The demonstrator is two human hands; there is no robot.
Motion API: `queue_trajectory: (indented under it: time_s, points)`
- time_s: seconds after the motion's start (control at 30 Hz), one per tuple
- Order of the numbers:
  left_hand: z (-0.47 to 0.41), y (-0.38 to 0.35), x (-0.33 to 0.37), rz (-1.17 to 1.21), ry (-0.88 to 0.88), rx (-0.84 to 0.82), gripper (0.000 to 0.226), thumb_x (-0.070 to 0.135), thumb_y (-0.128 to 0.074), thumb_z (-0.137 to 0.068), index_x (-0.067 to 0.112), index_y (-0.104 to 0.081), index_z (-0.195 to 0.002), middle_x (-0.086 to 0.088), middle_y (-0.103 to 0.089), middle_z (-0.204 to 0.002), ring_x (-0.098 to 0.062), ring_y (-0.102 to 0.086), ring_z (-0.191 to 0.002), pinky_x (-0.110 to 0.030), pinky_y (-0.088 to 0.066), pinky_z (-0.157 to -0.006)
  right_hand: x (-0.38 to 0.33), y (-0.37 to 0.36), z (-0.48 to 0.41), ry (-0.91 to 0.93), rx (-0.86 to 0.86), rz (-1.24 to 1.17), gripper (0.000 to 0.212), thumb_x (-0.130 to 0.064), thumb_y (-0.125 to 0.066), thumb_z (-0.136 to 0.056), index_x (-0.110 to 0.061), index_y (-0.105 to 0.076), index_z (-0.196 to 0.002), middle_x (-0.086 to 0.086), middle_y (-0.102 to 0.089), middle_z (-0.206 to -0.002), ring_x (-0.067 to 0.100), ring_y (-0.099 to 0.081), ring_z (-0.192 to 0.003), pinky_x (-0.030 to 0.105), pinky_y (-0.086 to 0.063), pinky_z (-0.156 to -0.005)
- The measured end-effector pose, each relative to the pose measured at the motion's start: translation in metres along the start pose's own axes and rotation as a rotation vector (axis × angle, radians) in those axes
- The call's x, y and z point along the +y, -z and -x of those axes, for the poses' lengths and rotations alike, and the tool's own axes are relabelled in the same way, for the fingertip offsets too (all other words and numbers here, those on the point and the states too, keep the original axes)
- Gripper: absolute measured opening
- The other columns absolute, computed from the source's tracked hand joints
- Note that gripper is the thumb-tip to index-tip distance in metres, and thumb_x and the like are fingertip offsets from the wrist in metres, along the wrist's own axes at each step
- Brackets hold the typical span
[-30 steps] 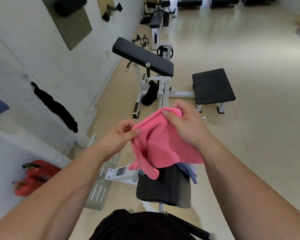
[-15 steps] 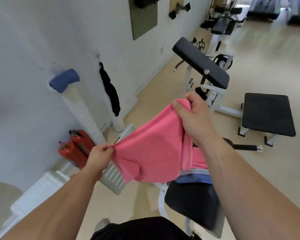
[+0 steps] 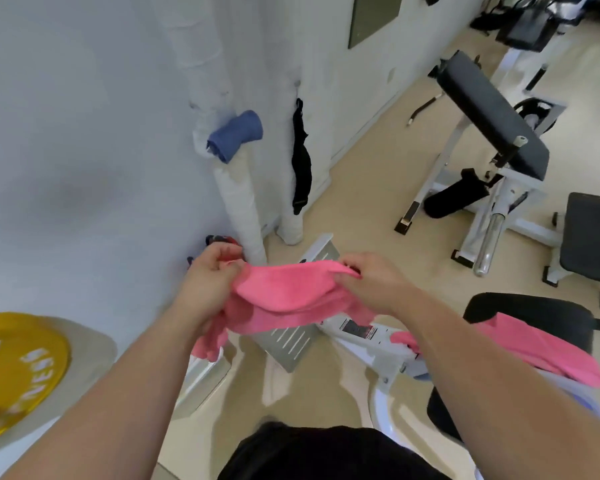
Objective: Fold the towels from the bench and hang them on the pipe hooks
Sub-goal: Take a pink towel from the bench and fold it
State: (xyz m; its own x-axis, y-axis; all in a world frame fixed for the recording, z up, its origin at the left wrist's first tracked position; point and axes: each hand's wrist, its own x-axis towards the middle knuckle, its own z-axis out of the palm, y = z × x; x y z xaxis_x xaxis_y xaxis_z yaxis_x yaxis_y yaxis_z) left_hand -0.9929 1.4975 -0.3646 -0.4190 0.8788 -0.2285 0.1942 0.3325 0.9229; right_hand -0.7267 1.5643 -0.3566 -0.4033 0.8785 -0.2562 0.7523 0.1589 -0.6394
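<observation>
both grips are closed on one pink towel: the left hand pinches its left end, the right hand its right end, forearms stretched forward, knuckles up. the cloth sags between them above the floor. a second pink towel lies on the bench at right. a blue towel hangs on the wrapped pipe.

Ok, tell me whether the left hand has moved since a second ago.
Yes. The left hand has swung out to the left with its end of the pink towel, away from the bench pad and towards the white wrapped pipe.
</observation>
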Motion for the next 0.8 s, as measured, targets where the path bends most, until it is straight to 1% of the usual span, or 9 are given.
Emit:
queue_trajectory:
  time_s: [0.1,0.17,0.27,0.37,0.43,0.5,0.57,0.63,0.8]
  points:
    - [-0.001,0.007,0.01,-0.048,-0.067,-0.301,0.035,0.011,-0.058,-0.094,0.033,-0.064,-0.121,-0.001,-0.063,-0.064,-0.023,-0.057,-0.061,-0.03,-0.047,-0.057,-0.049,-0.027,-0.018,0.154,-0.024,-0.128,0.014,-0.019,-0.06,-0.092,-0.016,-0.065,-0.079,-0.001,-0.059,-0.07,0.008,-0.05,-0.064,0.027,-0.043,-0.062]
    - [-0.002,0.007,0.016,-0.067,-0.111,-0.408,0.022,0.021,-0.058,-0.099,0.037,-0.068,-0.111,-0.005,-0.066,-0.063,-0.021,-0.06,-0.056,-0.029,-0.051,-0.055,-0.072,-0.04,-0.03,0.235,-0.01,-0.163,0.018,-0.019,-0.065,-0.091,-0.017,-0.061,-0.073,0.0,-0.056,-0.066,0.009,-0.05,-0.063,0.028,-0.043,-0.062]
    - [-0.014,0.015,0.019,-0.051,-0.148,-0.292,0.022,0.021,-0.06,-0.1,0.026,-0.066,-0.079,0.0,-0.061,-0.06,-0.009,-0.056,-0.053,-0.025,-0.048,-0.055,-0.087,-0.044,-0.047,0.265,0.036,-0.183,0.031,-0.019,-0.075,-0.085,-0.019,-0.052,-0.065,-0.003,-0.047,-0.06,0.005,-0.041,-0.057,0.023,-0.034,-0.055]
    - [-0.038,0.027,0.021,-0.064,-0.105,-0.19,0.021,0.017,-0.061,-0.098,0.018,-0.059,-0.078,0.012,-0.057,-0.05,0.0,-0.053,-0.046,-0.015,-0.042,-0.051,-0.086,-0.034,-0.063,0.22,-0.028,-0.316,0.034,-0.026,-0.082,-0.082,-0.014,-0.054,-0.067,-0.005,-0.044,-0.063,0.006,-0.039,-0.058,0.025,-0.032,-0.055]
    - [-0.054,0.033,0.023,-0.114,-0.109,-0.155,0.016,0.023,-0.064,-0.096,0.018,-0.062,-0.08,0.006,-0.064,-0.062,0.001,-0.056,-0.056,-0.024,-0.046,-0.061,-0.083,-0.024,-0.075,0.206,-0.06,-0.4,0.039,-0.036,-0.078,-0.082,-0.006,-0.055,-0.073,-0.002,-0.046,-0.066,0.009,-0.041,-0.062,0.028,-0.034,-0.056]
    - [-0.072,0.035,0.022,-0.146,-0.11,-0.113,0.014,0.03,-0.066,-0.09,0.019,-0.065,-0.081,-0.004,-0.071,-0.079,-0.011,-0.062,-0.071,-0.037,-0.052,-0.077,-0.079,-0.016,-0.09,0.181,-0.071,-0.5,0.037,-0.037,-0.073,-0.082,-0.006,-0.055,-0.077,-0.002,-0.05,-0.067,0.011,-0.046,-0.064,0.028,-0.037,-0.057]
    - [-0.089,0.032,0.026,-0.137,-0.071,-0.105,0.013,0.034,-0.067,-0.085,0.022,-0.065,-0.08,-0.008,-0.069,-0.077,-0.018,-0.059,-0.07,-0.039,-0.052,-0.076,-0.075,-0.008,-0.11,0.171,-0.069,-0.584,0.026,-0.029,-0.073,-0.084,-0.011,-0.056,-0.078,-0.003,-0.053,-0.069,0.012,-0.047,-0.066,0.03,-0.038,-0.059]
    - [-0.098,0.026,0.037,-0.066,0.002,-0.091,0.011,0.033,-0.071,-0.077,0.026,-0.066,-0.085,-0.006,-0.06,-0.07,-0.018,-0.053,-0.065,-0.034,-0.045,-0.066,-0.074,0.0,-0.129,0.167,-0.015,-0.665,0.015,-0.018,-0.072,-0.084,-0.015,-0.058,-0.081,-0.003,-0.054,-0.072,0.012,-0.047,-0.07,0.033,-0.038,-0.065]
    - [-0.125,-0.007,0.074,0.311,0.122,-0.022,0.044,-0.014,-0.058,-0.089,0.014,-0.056,-0.123,-0.017,-0.058,-0.082,-0.024,-0.054,-0.067,-0.028,-0.046,-0.053,-0.073,0.034,-0.178,0.269,0.059,-0.691,0.022,-0.01,-0.066,-0.088,-0.027,-0.067,-0.102,-0.011,-0.072,-0.099,0.009,-0.066,-0.093,0.031,-0.051,-0.087]
